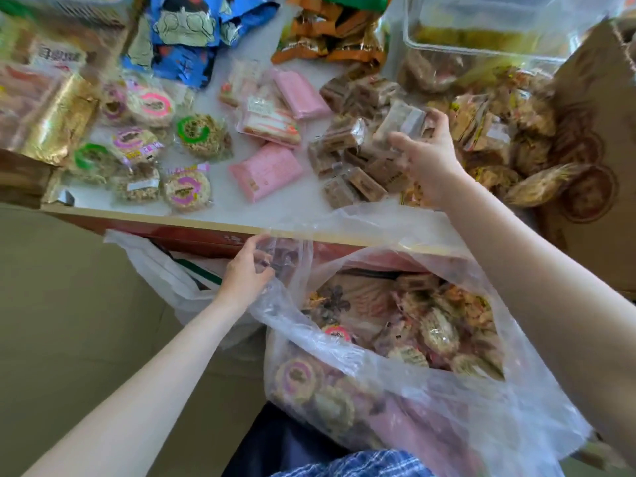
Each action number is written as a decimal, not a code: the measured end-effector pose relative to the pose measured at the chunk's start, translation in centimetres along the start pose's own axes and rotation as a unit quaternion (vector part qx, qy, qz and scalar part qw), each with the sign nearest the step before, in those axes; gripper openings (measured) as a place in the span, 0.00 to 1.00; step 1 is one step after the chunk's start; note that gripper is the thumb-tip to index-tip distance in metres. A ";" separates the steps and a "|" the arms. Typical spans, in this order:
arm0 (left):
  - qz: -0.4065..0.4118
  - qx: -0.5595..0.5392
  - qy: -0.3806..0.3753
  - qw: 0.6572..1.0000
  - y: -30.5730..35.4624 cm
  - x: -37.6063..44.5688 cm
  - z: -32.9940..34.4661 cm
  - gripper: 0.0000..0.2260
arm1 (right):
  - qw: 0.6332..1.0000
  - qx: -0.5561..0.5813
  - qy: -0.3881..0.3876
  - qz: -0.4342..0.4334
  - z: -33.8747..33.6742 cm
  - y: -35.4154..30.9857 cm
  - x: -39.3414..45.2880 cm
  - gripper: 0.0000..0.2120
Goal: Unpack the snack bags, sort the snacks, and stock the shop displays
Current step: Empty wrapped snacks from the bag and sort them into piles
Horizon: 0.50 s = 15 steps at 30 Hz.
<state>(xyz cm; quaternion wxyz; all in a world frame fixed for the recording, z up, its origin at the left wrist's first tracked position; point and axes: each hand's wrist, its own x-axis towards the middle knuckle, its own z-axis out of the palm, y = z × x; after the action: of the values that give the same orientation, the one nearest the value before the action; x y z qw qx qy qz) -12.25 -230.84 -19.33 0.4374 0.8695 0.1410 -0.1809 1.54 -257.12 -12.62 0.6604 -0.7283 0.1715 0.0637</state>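
Head view. White table [299,208] with a pale wood edge, crowded with sorted snacks; tan floor below.

At the table's middle: pink packets [265,172], some flat, some with a printed sandwich picture. Left of the pink packets: round rice cakes [187,190] in clear wraps with pink, purple and green ring labels, lying flat in a loose cluster. Further left of those: gold foil packs [62,125], blurred. Behind the pink packets: blue crumpled bags [192,36] and orange-brown packs [330,39]. Right of the pink packets: heap of brown bar packets [347,139], piled against one another. Behind that heap: clear plastic tub [481,32]. Right of the heap: more brown-wrapped snacks spilling toward a cardboard box [599,132].

Right hand [430,160] over the brown heap, fingers curled round one brown wrapped bar [404,123], held just above the pile.

Below the table's edge, in front of the pink packets: large clear plastic bag [395,342], mouth open, full of mixed round cakes and wrapped pieces. Left hand [249,270] pinching the bag's rim at its left side, holding the mouth up near the table's edge. White plastic bag [161,270] just left of that hand, hanging beneath the table. Blue checked cloth at the bottom edge.
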 end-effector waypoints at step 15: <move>-0.014 0.011 -0.021 1.000 -1.3 -1.7 2.5 0.23 | 0.868 -0.412 -0.271 0.064 -5.1 11.9 -13.3 0.12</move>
<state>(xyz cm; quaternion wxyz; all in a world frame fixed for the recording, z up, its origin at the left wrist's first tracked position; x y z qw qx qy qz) -14.81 -232.21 -20.88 0.4285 0.8679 0.1421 -0.2071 -15.52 -260.74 -18.92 0.3154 -0.8759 -0.0099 0.3650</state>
